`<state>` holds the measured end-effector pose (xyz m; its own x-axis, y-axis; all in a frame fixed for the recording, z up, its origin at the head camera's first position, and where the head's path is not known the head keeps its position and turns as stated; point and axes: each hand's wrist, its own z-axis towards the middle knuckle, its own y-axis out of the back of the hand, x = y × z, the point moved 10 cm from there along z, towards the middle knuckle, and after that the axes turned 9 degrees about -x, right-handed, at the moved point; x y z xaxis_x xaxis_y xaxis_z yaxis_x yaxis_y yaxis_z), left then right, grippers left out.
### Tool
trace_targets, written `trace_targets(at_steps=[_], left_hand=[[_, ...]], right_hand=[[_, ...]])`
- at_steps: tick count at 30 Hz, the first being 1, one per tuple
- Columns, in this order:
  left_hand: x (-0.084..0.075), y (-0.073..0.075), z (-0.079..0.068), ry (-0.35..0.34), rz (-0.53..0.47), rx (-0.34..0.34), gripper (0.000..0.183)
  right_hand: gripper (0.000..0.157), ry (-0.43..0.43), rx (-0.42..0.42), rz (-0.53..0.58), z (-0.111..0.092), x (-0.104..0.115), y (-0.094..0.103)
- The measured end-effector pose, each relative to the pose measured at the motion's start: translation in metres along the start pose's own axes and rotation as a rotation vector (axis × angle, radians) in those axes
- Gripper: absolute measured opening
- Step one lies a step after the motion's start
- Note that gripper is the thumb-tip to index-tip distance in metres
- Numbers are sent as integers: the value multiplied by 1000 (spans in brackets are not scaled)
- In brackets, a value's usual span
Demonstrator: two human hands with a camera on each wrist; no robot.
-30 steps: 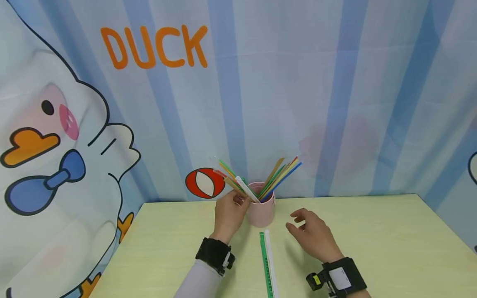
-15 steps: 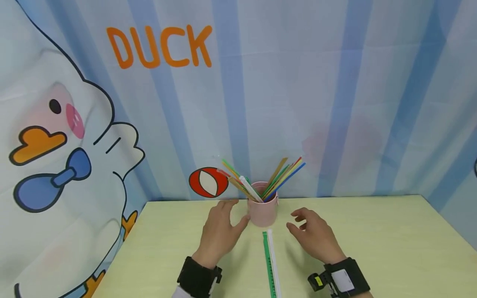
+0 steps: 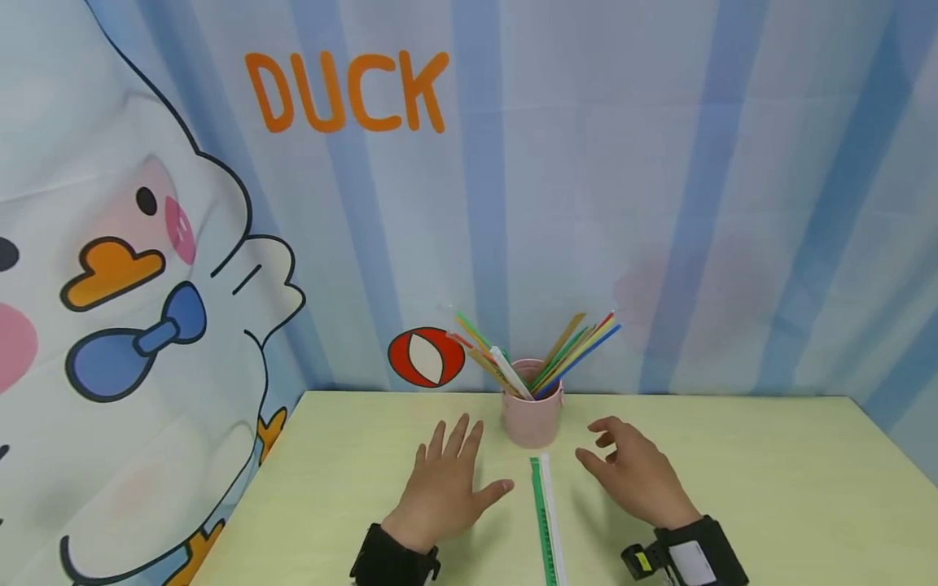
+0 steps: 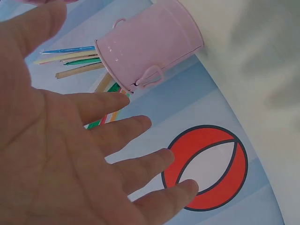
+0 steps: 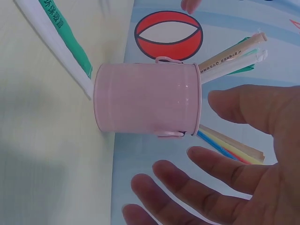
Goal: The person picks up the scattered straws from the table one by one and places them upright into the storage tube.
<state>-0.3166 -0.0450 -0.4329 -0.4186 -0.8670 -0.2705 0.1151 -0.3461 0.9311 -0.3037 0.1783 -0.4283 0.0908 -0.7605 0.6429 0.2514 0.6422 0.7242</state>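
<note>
A small pink metal bucket (image 3: 531,423) with side loops stands upright near the table's back edge. Drinking straws (image 3: 579,354) in several colours, some in paper wrappers, fan out of it to both sides. A green-wrapped straw (image 3: 543,521) and a white-wrapped straw (image 3: 554,525) lie side by side on the table in front of the bucket. To the left of these, my left hand (image 3: 443,492) is spread with straight fingers, palm down, holding nothing. My right hand (image 3: 641,472) hovers right of the bucket, its fingers loosely bent and apart, with nothing in them.
The pale yellow table (image 3: 791,480) reaches back to a blue striped curtain (image 3: 572,203). Printed on the curtain are a white duck, orange letters and a red ball (image 3: 427,357).
My left hand has let go of the straws at the bucket's left rim, drawn back toward me and spread its fingers. The right hand keeps its pose; the head view has turned slightly left.
</note>
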Motion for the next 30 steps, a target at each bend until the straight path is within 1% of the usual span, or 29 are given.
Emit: trace_targets(at_steps=[5,12,20,26,30], left_hand=[[6,-5,-3,12,19,3,90],[14,-6,-2,47,9,11,89],[16,3,2,46,13,13,90],[21,5,1,57,9,20,90],[24,5,1,59,2,18,89]], right_hand=[[49,-7,33,-9,-1,-3,-10],[49,-1,65,-32,-6,-3,-18],[48,2,106,-64,-7,-6,-27],[37,6,139,-90,-9,-2,-36],[27,-33,170,-102,-12,-1,-46]])
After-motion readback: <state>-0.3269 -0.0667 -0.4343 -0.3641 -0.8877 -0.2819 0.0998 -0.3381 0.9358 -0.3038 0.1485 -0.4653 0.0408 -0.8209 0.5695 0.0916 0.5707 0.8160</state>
